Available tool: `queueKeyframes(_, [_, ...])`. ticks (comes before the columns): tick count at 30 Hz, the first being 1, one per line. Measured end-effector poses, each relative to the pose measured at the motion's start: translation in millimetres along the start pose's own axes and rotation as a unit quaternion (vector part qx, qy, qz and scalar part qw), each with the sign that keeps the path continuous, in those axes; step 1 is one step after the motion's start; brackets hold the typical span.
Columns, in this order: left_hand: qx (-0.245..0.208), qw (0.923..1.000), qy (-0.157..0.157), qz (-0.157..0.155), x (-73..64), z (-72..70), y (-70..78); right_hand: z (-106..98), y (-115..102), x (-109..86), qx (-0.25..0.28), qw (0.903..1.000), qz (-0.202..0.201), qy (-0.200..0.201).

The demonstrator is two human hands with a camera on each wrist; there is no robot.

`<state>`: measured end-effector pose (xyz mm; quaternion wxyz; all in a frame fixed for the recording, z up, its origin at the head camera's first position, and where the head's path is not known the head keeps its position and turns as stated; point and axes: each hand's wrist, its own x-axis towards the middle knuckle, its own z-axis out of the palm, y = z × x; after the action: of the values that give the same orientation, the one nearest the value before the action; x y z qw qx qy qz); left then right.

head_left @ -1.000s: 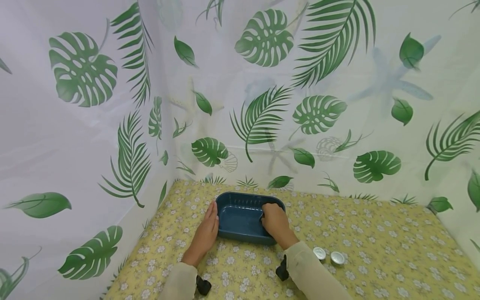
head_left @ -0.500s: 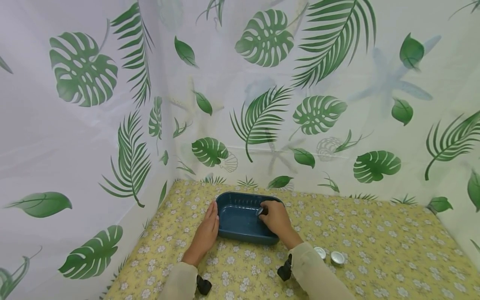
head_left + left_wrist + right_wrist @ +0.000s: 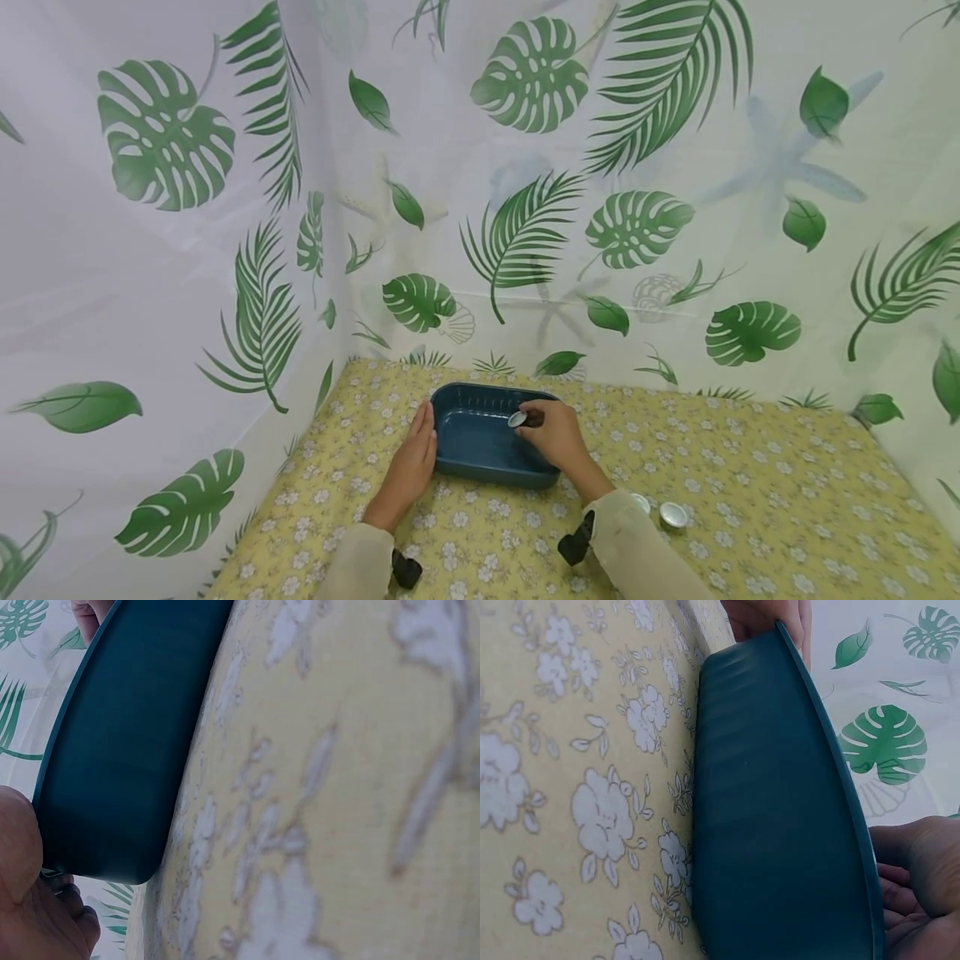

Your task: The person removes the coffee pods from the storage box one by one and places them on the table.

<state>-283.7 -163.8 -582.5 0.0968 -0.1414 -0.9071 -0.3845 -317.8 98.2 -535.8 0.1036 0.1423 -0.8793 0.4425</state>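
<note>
A dark blue rectangular baking dish (image 3: 487, 475) stands on the floral cloth. My left hand (image 3: 408, 471) lies along its left end, fingers straight against the outer wall. Over the dish's right part, my right hand (image 3: 558, 435) pinches a small round piece (image 3: 516, 419) with a silvery face and a dark side; its exact kind cannot be told. The right wrist view shows the right hand (image 3: 922, 889) behind the dish's rim, the held piece hidden there. In the left wrist view, the left hand (image 3: 45, 900) is at the dish's near corner.
Two small silvery round cups sit right of the dish: one cup (image 3: 673, 515) in full view, the other cup (image 3: 641, 502) partly behind the right sleeve. Yellow floral cloth (image 3: 787, 492) covers the table. Leaf-patterned sheeting (image 3: 675, 167) rises at the back and left.
The right hand has turned and shifted slightly, bringing the small piece's silvery face into view inside the dish. Left hand and dish stay in place.
</note>
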Motion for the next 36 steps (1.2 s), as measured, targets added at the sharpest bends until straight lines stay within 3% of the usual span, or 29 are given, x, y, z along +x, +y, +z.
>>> queueKeyframes(20, [-0.005,1.0,-0.005,-0.003,0.4,-1.6,2.6,-7,1,-10.2,0.071,0.996,0.055,0.002])
queueKeyframes(36, [0.004,1.0,-0.002,0.0,0.0,-2.0,5.1,-23,-10,-25.4,0.115,0.9921,0.05,0.006])
